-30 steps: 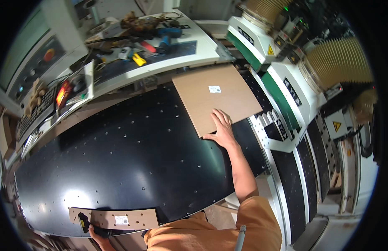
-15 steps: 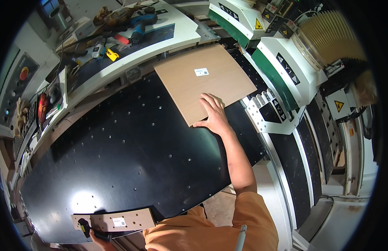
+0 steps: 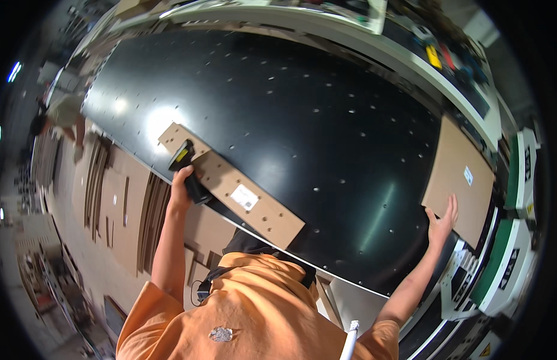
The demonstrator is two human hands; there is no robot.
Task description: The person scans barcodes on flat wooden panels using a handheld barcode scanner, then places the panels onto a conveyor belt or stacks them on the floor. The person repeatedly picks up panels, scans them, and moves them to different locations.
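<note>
My left hand [image 3: 179, 187] is closed around the dark grip of a black-and-yellow handheld barcode scanner [image 3: 183, 155]. The scanner is over the left part of a narrow brown board [image 3: 221, 174], which is drilled with several holes and bears a white label. Over on the right, my right hand [image 3: 442, 227] has its thumb and fingers apart and rests on the near edge of a larger brown panel [image 3: 455, 174]. That panel also carries a small white label. Both boards lie on a black table [image 3: 278, 138] dotted with small studs.
White-and-green machine units [image 3: 500, 264] stand beyond the panel at the right. A tool bench [image 3: 470, 90] with a yellow tool runs along the far right. Stacked brown boards [image 3: 149, 222] stand at lower left, below the table edge. Another person [image 3: 65, 114] is at far left.
My view has turned left, so the table and both boards appear shifted right. The scanner remains in my left hand, and my right hand is still at the larger panel's near edge.
</note>
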